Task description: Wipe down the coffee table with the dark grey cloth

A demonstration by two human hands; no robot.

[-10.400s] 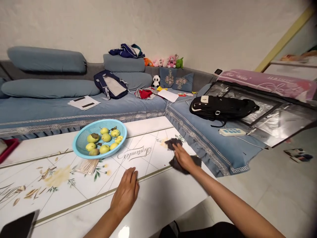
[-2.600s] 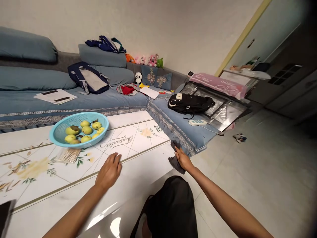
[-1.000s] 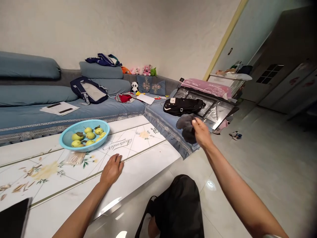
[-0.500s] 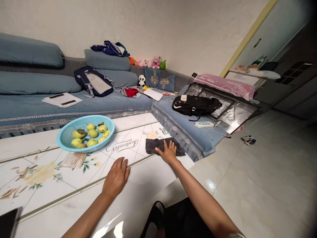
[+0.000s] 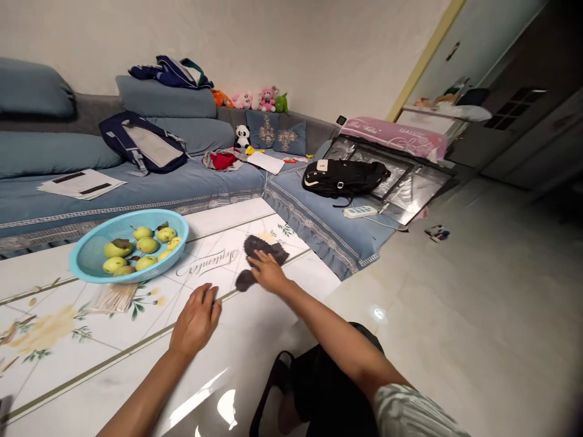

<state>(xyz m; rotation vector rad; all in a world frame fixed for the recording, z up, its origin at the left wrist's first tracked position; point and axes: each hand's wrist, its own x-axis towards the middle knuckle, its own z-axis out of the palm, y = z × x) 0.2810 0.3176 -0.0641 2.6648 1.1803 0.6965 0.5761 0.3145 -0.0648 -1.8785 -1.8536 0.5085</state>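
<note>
My right hand lies with fingers stretched out on a dark brown cloth, pressing it onto the white patterned tabletop. The cloth is crumpled, with one part poking out to the left of the hand. My left hand rests on the table with its fingers loosely bent and nothing held. Beyond it stands a light blue plastic basket with several yellow-green fruits. Beside the basket lies a clear bag of thin wooden sticks.
A blue sofa borders the table's far and right sides. On it are a black backpack, a power strip, papers and a navy bag. Plant scraps lie at the table's left. Shoes sit on the floor.
My right hand has slid the cloth leftward along the table, away from its right edge, and the cloth has bunched up. The view has turned slightly right. My left hand stays resting on the table.
</note>
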